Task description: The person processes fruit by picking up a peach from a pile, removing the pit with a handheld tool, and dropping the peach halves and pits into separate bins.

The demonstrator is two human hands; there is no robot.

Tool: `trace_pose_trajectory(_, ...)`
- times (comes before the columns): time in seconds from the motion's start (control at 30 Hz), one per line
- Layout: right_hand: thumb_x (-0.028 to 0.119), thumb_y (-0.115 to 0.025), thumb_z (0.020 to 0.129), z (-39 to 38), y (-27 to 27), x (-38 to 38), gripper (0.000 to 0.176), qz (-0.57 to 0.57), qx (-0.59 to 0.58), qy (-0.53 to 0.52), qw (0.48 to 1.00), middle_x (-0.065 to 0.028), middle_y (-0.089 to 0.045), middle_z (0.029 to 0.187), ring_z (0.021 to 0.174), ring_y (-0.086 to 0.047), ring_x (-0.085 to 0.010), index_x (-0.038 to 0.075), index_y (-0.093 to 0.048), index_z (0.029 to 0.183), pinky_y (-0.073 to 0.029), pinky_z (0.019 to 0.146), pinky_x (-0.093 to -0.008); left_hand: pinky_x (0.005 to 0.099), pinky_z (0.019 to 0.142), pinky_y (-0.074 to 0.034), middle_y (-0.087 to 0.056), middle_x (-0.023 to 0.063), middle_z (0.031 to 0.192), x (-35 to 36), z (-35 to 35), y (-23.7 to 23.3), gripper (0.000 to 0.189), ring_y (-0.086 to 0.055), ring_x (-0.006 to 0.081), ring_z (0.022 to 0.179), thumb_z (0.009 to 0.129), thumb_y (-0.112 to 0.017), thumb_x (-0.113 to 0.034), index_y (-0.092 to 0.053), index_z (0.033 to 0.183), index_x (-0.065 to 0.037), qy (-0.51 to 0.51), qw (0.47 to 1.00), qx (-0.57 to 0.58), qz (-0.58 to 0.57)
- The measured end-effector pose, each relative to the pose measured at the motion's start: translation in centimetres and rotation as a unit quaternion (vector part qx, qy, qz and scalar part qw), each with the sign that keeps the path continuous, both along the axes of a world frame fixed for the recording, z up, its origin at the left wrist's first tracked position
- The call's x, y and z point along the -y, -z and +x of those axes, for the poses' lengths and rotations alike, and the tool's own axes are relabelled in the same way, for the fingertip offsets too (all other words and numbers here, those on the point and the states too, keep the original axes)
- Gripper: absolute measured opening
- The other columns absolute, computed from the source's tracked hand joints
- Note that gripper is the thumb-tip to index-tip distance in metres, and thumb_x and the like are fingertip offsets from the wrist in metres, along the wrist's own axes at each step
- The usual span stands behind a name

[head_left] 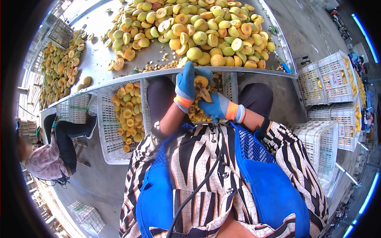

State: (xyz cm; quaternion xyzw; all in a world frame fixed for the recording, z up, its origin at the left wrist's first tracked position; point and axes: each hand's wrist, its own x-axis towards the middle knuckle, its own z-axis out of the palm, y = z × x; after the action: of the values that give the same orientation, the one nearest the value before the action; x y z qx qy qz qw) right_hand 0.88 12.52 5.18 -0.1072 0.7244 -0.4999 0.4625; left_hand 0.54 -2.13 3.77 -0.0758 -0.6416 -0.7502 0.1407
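My gloved left hand (185, 85) is closed on a halved yellow peach (201, 81), just below the near edge of the metal table (158, 73). The cut face of the peach is turned up, with a dark brown centre. My right hand (215, 107), in a blue glove with an orange cuff, is closed just below it. A short brownish-yellow piece (205, 94) projects from its fingers to the peach; I cannot tell whether it is a tool or fruit. Beneath both hands, cut peaches (196, 114) lie between my knees.
Peach halves (210, 31) are heaped on the table, with loose pits (168, 65) near its edge. A white crate (109, 148) of halves stands left of my legs. Stacked crates (331, 83) stand at right. Another person (51, 158) sits at far left.
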Motion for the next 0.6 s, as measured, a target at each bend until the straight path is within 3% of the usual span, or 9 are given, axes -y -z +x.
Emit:
trace_pose_trajectory(0.13, 0.026, -0.056, 0.084, -0.6, 1.1, -0.1, 0.025, -0.001, 0.054, 0.004, 0.999, -0.0052, -0.055, 0.060, 0.042, -0.052, -0.0142, 0.002, -0.056, 0.092, -0.042, 0.036, -0.0277, 0.0311, 0.068, -0.055, -0.068, 0.0126, 0.080, 0.7, -0.6, 1.0, 0.037, -0.066, 0.0207, 0.068, 0.102, -0.031, -0.024, -0.056, 0.102, 0.002, -0.025, 0.979, -0.177, -0.095)
trace_pose_trajectory(0.23, 0.026, -0.057, 0.084, -0.3, 1.3, -0.3, 0.025, -0.006, -0.044, -0.042, 0.998, -0.0045, -0.053, 0.058, 0.039, -0.049, -0.0128, 0.001, -0.055, 0.089, -0.040, 0.033, -0.0274, 0.0328, 0.067, -0.056, -0.067, 0.0135, 0.083, 1.1, -1.5, 3.0, 0.024, -0.067, 0.0228, 0.070, 0.100, -0.036, -0.012, -0.049, 0.116, -0.001, -0.001, 0.951, -0.281, -0.131)
trace_pose_trajectory(0.33, 0.026, -0.057, 0.085, 0.2, 0.2, -0.2, 0.023, -0.002, 0.047, 0.003, 0.999, -0.0031, -0.051, 0.056, 0.036, -0.045, -0.0123, 0.003, -0.055, 0.086, -0.038, 0.032, -0.0270, 0.0331, 0.066, -0.056, -0.067, 0.0143, 0.084, 1.1, -2.8, 3.8, 0.030, -0.067, 0.0232, 0.071, 0.097, -0.040, -0.007, -0.041, 0.127, -0.004, 0.033, 0.941, -0.318, -0.106)
trace_pose_trajectory(0.37, 0.026, -0.057, 0.084, 0.1, 0.1, -0.6, 0.023, -0.082, 0.171, 0.004, 0.982, -0.0029, -0.051, 0.056, 0.036, -0.045, -0.0125, 0.003, -0.055, 0.085, -0.037, 0.032, -0.0268, 0.0328, 0.066, -0.056, -0.067, 0.0146, 0.085, 0.9, -2.9, 3.9, 0.035, -0.067, 0.0227, 0.071, 0.096, -0.042, -0.007, -0.038, 0.131, -0.005, 0.065, 0.937, -0.335, -0.069)
trace_pose_trajectory(0.4, 0.026, -0.057, 0.084, -0.1, 0.0, -0.9, 0.022, -0.160, 0.291, 0.005, 0.943, -0.0027, -0.050, 0.056, 0.035, -0.044, -0.0127, 0.003, -0.055, 0.084, -0.036, 0.032, -0.0265, 0.0328, 0.066, -0.056, -0.067, 0.0146, 0.085, 0.5, -2.9, 3.6, 0.035, -0.067, 0.0227, 0.071, 0.096, -0.042, -0.007, -0.038, 0.131, -0.005, 0.064, 0.937, -0.336, -0.069)
trace_pose_trajectory(0.5, 0.023, -0.059, 0.084, 0.0, 0.1, -1.2, 0.019, -0.137, 0.279, 0.020, 0.950, -0.0011, -0.047, 0.054, 0.034, -0.040, -0.0107, 0.006, -0.053, 0.082, -0.032, 0.030, -0.0253, 0.0320, 0.066, -0.056, -0.067, 0.0155, 0.081, -0.1, -2.4, 3.0, 0.029, -0.067, 0.0228, 0.069, 0.098, -0.042, -0.016, -0.051, 0.120, 0.002, 0.004, 0.935, -0.347, -0.065)
trace_pose_trajectory(0.53, 0.023, -0.059, 0.084, 0.1, 0.0, -1.0, 0.019, -0.136, 0.280, 0.020, 0.950, -0.0011, -0.047, 0.054, 0.034, -0.040, -0.0107, 0.006, -0.053, 0.082, -0.032, 0.030, -0.0253, 0.0315, 0.065, -0.055, -0.067, 0.0155, 0.079, 0.0, -2.1, 3.1, 0.032, -0.066, 0.0230, 0.067, 0.099, -0.040, -0.023, -0.057, 0.107, 0.004, 0.081, 0.966, -0.246, 0.024)
trace_pose_trajectory(0.57, 0.023, -0.060, 0.084, 0.3, 0.0, -0.6, 0.018, -0.088, 0.156, 0.015, 0.984, -0.0009, -0.046, 0.054, 0.034, -0.039, -0.0100, 0.006, -0.053, 0.082, -0.032, 0.030, -0.0251, 0.0309, 0.065, -0.054, -0.067, 0.0154, 0.076, 0.0, -1.7, 3.2, 0.044, -0.065, 0.0231, 0.066, 0.099, -0.038, -0.029, -0.063, 0.094, 0.006, 0.156, 0.972, -0.137, 0.112)
trace_pose_trajectory(0.6, 0.022, -0.061, 0.083, 0.6, -0.1, -0.5, 0.018, -0.039, 0.030, 0.009, 0.999, -0.0007, -0.046, 0.054, 0.034, -0.039, -0.0093, 0.007, -0.053, 0.083, -0.031, 0.030, -0.0249, 0.0309, 0.065, -0.054, -0.067, 0.0154, 0.076, -0.1, -1.4, 3.1, 0.044, -0.065, 0.0231, 0.066, 0.099, -0.038, -0.029, -0.063, 0.094, 0.006, 0.155, 0.972, -0.135, 0.114)
